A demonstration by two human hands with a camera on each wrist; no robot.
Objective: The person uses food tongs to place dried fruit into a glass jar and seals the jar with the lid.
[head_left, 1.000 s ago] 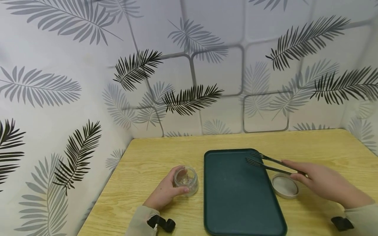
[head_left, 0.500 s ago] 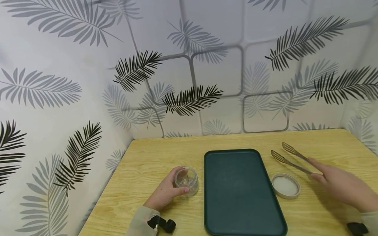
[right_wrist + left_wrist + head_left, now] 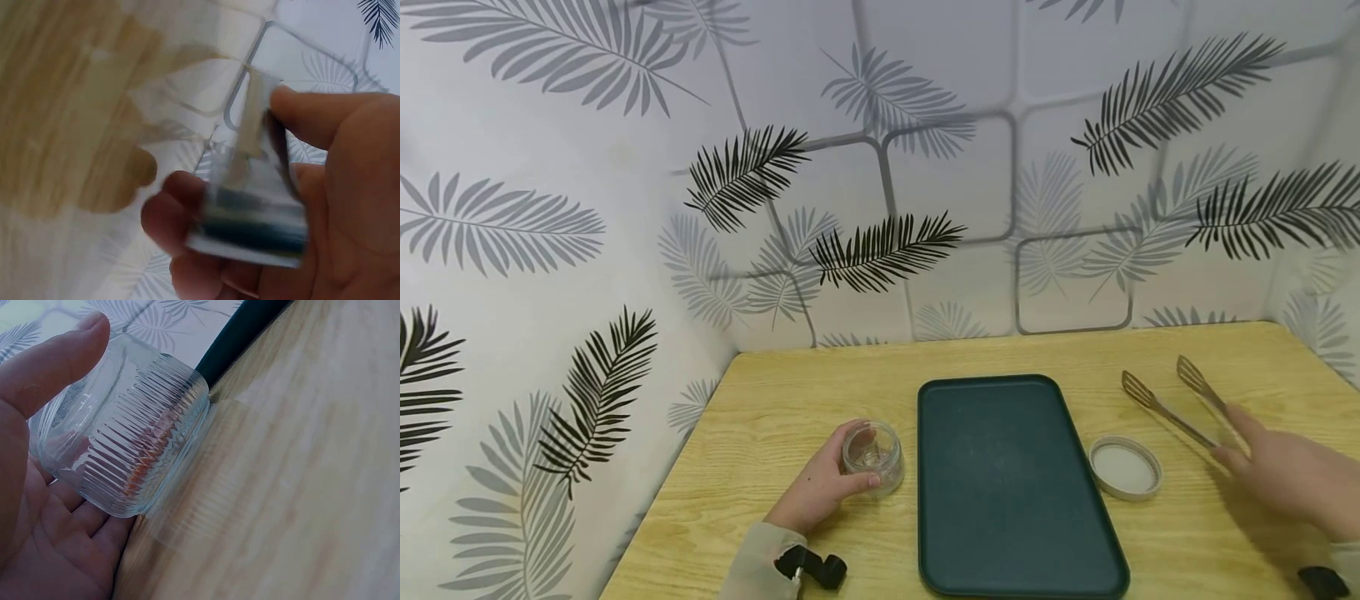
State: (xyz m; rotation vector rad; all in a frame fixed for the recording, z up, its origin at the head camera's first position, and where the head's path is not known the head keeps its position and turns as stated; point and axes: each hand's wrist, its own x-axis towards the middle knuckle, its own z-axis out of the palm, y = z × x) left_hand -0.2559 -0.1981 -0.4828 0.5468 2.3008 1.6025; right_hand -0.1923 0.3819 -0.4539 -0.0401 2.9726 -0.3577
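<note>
My left hand (image 3: 820, 492) curls round a clear glass jar (image 3: 886, 471), which stands upright and lidless on the table. In the left wrist view the ribbed jar (image 3: 125, 437) sits between thumb and fingers; a reddish patch shows through the glass, and I cannot tell what it is. At the right, my right hand (image 3: 1292, 479) grips metal tongs (image 3: 1183, 427) by the handle end, their slotted tips spread apart above the table with nothing between them. The right wrist view shows the tongs' bent end (image 3: 256, 219), blurred, between thumb and fingers.
A dark green rectangular tray (image 3: 1015, 492) lies bare between the hands. A round pale lid (image 3: 1125, 468) is beside its right edge. Behind the wooden table (image 3: 820, 375) rises a leaf-patterned wall (image 3: 940, 275), with another wall at the left.
My right hand has carried the tongs from over the tray to the right, past the lid, and their tips have spread further apart. The left hand and jar have stayed in place.
</note>
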